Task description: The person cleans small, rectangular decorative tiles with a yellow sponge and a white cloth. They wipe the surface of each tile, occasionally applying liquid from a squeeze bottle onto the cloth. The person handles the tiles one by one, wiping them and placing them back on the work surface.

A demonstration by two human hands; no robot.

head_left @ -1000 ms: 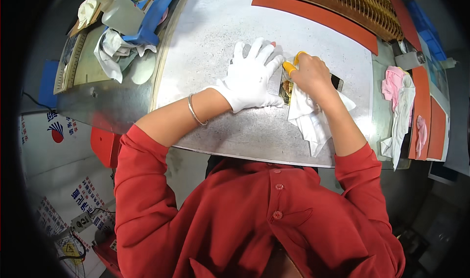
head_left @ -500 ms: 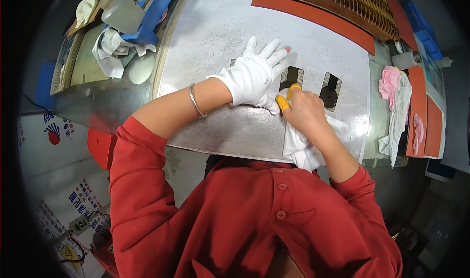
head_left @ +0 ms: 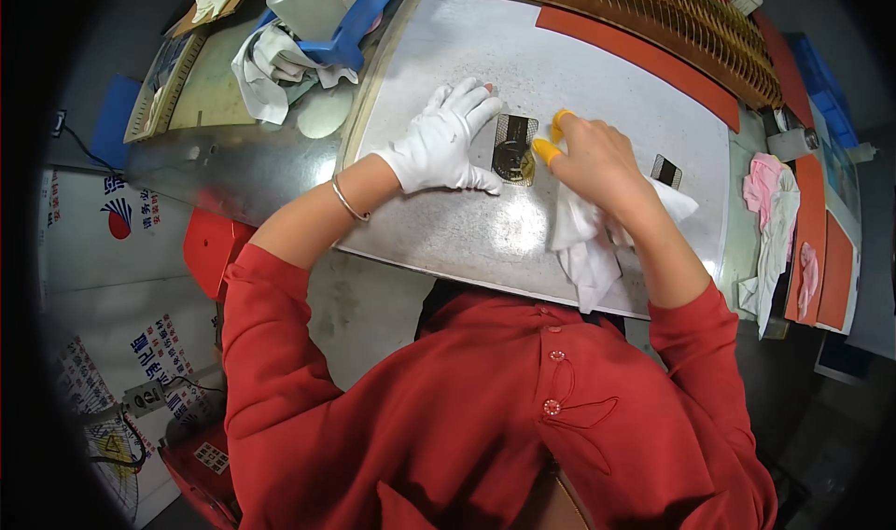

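My left hand (head_left: 441, 141), in a white glove with one bare fingertip, lies flat and open on the pale sheet (head_left: 434, 241), just left of a dark patterned rectangle (head_left: 515, 149). On the other side of that rectangle is my right hand (head_left: 595, 157), closed on a white cloth (head_left: 588, 236). Yellow finger covers sit on its thumb and index finger. The cloth hangs down below the palm toward the near edge. Beyond my right wrist, a second dark rectangle (head_left: 666, 171) is partly covered by the cloth.
An orange-red strip (head_left: 644, 68) and a slotted brown rack (head_left: 644, 12) run along the far side. At the left are a blue tray (head_left: 359, 26), a translucent bottle (head_left: 306, 6) and a rag (head_left: 271, 73). Pink and white cloths (head_left: 773, 203) hang on the right.
The whole view has shifted. My left hand has slid left across the sheet, uncovering the left rectangle; my right hand with the cloth has moved beside it, hiding the middle one.
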